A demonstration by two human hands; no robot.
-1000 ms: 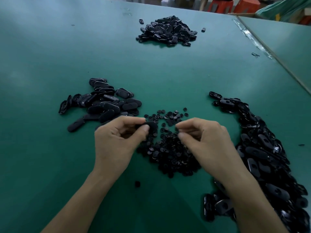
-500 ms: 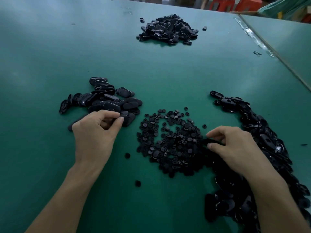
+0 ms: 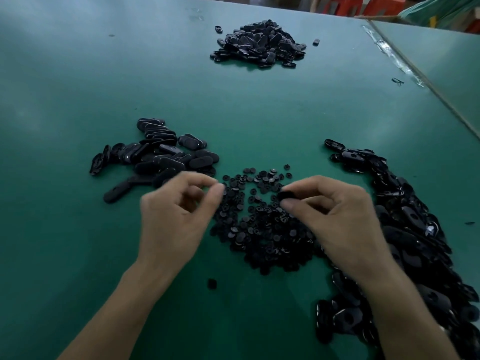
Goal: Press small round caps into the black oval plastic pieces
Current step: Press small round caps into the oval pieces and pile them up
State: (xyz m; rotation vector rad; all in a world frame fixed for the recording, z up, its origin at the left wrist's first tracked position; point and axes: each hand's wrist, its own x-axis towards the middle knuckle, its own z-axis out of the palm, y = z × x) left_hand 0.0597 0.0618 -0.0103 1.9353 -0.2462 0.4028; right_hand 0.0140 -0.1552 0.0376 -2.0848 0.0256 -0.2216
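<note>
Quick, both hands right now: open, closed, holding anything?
Left hand: fingers curled, blurred; cannot tell whether it pinches anything.
Right hand: pinches a black oval piece.

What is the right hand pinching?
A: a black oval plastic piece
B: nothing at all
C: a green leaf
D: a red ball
A: the right hand pinches a black oval plastic piece between its thumb and fingers, just above the pile of small round black caps.
</note>
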